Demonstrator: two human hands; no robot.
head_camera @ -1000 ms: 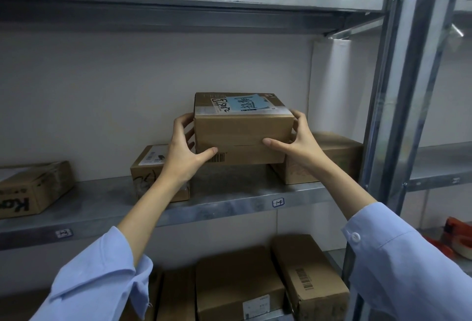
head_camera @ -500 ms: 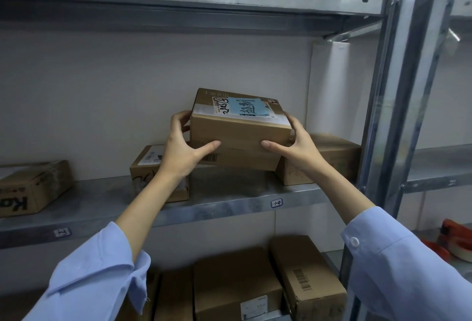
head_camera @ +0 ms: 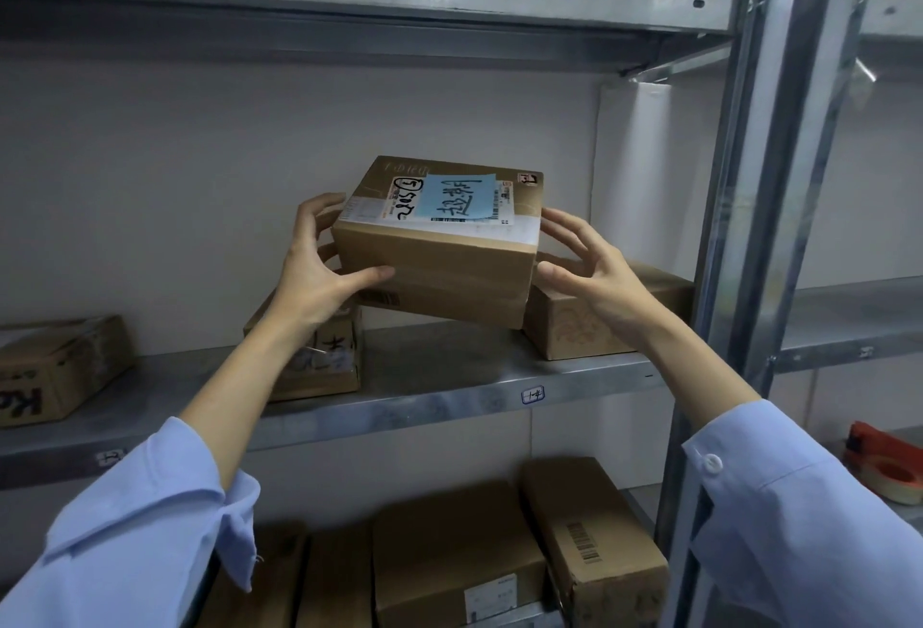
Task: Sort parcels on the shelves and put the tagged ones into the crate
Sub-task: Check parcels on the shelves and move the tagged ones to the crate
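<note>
Tagged parcel (head_camera: 439,247) hanging tilted above middle shelf (head_camera: 449,377), note (head_camera: 457,197) lying on its top. Left hand (head_camera: 319,272) gripping its left end; right hand (head_camera: 594,267) hovering just beside its right end. Left box (head_camera: 329,357) sitting on shelf behind left wrist, right box (head_camera: 589,322) sitting under parcel's right corner. Far-left box (head_camera: 55,367) lying well apart. More boxes (head_camera: 449,557) sitting on the shelf below.
</note>
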